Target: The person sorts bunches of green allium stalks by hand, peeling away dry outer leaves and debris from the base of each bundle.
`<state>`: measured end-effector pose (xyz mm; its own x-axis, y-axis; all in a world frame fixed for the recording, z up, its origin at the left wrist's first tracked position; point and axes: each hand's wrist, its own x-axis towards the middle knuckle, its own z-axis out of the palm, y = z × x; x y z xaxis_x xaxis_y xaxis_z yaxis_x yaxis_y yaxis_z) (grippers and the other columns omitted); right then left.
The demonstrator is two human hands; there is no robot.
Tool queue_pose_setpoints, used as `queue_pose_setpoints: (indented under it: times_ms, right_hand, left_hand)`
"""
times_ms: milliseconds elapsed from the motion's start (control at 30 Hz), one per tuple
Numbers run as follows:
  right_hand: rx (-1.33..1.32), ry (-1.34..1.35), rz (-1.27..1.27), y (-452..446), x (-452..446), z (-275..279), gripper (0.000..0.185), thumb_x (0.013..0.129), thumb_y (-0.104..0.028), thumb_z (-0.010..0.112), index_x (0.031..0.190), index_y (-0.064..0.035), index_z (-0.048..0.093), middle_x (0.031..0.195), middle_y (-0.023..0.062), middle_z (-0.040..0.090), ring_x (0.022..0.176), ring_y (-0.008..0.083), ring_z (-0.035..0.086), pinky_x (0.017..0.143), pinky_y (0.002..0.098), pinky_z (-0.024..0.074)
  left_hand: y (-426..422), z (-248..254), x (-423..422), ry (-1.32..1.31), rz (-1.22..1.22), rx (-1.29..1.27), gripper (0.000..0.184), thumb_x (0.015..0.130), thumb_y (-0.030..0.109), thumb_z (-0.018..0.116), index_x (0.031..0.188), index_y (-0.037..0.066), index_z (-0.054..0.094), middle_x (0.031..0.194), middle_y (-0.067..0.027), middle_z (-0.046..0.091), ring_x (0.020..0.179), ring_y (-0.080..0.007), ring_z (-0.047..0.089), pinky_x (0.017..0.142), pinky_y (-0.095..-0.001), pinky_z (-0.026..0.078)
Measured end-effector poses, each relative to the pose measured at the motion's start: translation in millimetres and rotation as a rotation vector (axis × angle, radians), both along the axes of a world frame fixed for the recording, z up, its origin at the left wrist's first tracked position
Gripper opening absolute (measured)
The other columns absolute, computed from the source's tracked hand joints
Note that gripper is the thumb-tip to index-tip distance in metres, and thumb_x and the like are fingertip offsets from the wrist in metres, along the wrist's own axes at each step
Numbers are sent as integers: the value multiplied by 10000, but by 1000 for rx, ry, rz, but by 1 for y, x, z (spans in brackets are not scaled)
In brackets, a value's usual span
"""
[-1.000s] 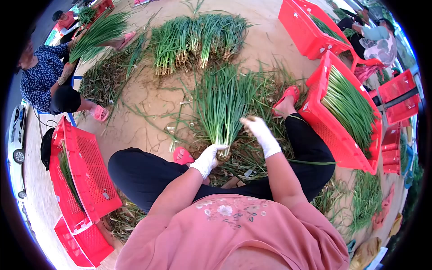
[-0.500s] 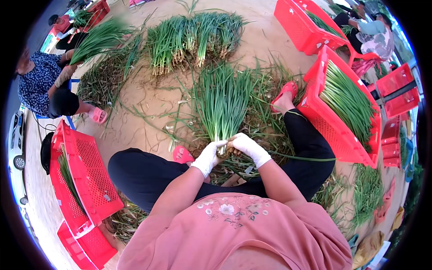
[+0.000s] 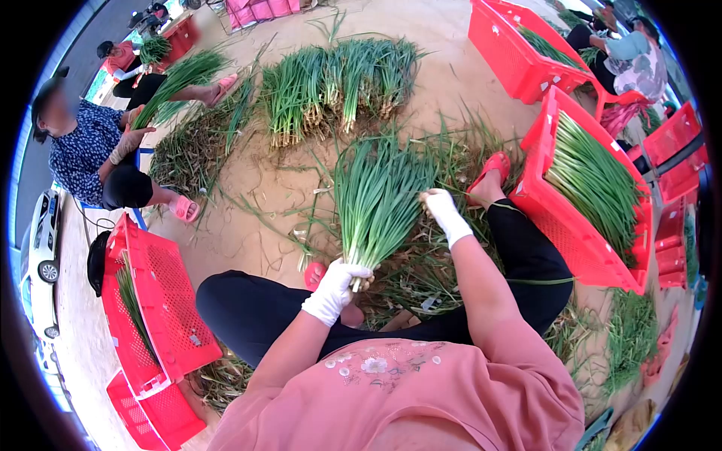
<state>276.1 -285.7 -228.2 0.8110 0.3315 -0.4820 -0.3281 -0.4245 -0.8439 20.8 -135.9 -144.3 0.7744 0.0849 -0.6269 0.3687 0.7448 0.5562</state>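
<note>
My left hand (image 3: 337, 289), in a white glove, is wrapped round the lower stems of a bunch of green onions (image 3: 378, 195). The pale root ends stick out below the fist, and the green leaves fan out away from me. Beside the right edge of the leaves is my right hand (image 3: 447, 215), gloved too, with its soiled fingers curled together. Whether a leaf or anything else is pinched in them cannot be made out. More bunches of green onions (image 3: 342, 86) lie in a row on the ground ahead.
A red crate (image 3: 553, 192) of green onions stands at my right, another red crate (image 3: 505, 52) beyond it. Red crates (image 3: 162, 301) stand at my left. Loose leaf litter (image 3: 421, 274) covers the ground between my legs. A person (image 3: 83, 154) sits at the left holding green onions.
My right hand has left the root ends and moved up and right along the leaves. The left hand keeps the bunch, moved slightly down and left. The whole view has shifted slightly.
</note>
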Motion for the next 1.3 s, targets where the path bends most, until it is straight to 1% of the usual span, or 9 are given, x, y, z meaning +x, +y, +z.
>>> queue_pose_setpoints:
  times_ms: [200,367,433,600,733,833,1033,1100,1300]
  right_hand:
    - [863,-73,-803,-109,93,48,88,825,-153,553,756,-100,537,585,-7,519,465,98,481,406,231,383]
    - [410,-533,-413,-90,49,86,396,789,-170,614,1131,-14,487,956,100,587,760,150,574,628,234,449]
    - [234,-269,-231,-51,-8,130,533,777,-178,626,1226,-2,401,1067,130,536,828,170,562,634,237,442]
    - [280,-136,323,10,-66,125,461,781,-150,603,1177,25,447,832,95,601,599,126,549,507,217,420]
    - [735,156,-490,-21,-22,68,108,824,-67,489,878,-45,581,573,1,510,417,72,424,355,211,319]
    - [894,-146,-821,-64,22,75,86,844,-146,539,908,-98,571,573,-21,492,398,73,410,353,213,327]
    - [60,-605,131,1,-48,221,599,685,-334,706,1125,22,510,991,123,573,950,210,530,850,282,399]
    - [-190,-874,161,39,-48,184,703,646,-418,703,1127,48,489,1078,190,551,1023,262,521,871,333,397]
    - [-470,-477,21,-1,14,78,302,768,-321,512,931,-95,628,925,151,611,886,323,574,766,383,452]
  left_hand:
    - [41,67,-35,-65,-10,217,398,610,-58,594,997,-67,498,789,-146,589,597,-201,596,476,-256,490]
    - [55,91,-54,-120,8,338,463,581,-55,611,1025,-55,479,743,-132,591,582,-186,588,488,-245,488]
    - [55,101,-56,-151,-4,360,507,566,-57,616,1050,-41,466,762,-125,590,570,-181,581,481,-246,485]
    - [58,117,-66,-170,87,473,560,519,-69,615,1057,-18,471,794,-106,584,545,-169,566,448,-243,467]
    - [71,126,-86,-211,120,501,567,496,-75,620,1043,-30,478,778,-120,595,539,-168,575,442,-234,465]
    - [77,130,-95,-187,124,559,562,473,-72,611,1019,-40,480,770,-138,601,533,-188,584,435,-233,460]
    - [75,138,-96,-168,63,715,544,491,-83,607,1017,-48,477,741,-103,583,517,-156,551,460,-237,443]
    - [69,141,-96,-176,63,733,541,485,-88,594,1012,-46,478,749,-105,585,521,-154,549,460,-236,440]
    - [78,155,-120,-182,123,711,550,450,-82,587,985,-59,464,719,-143,578,475,-192,542,406,-234,409]
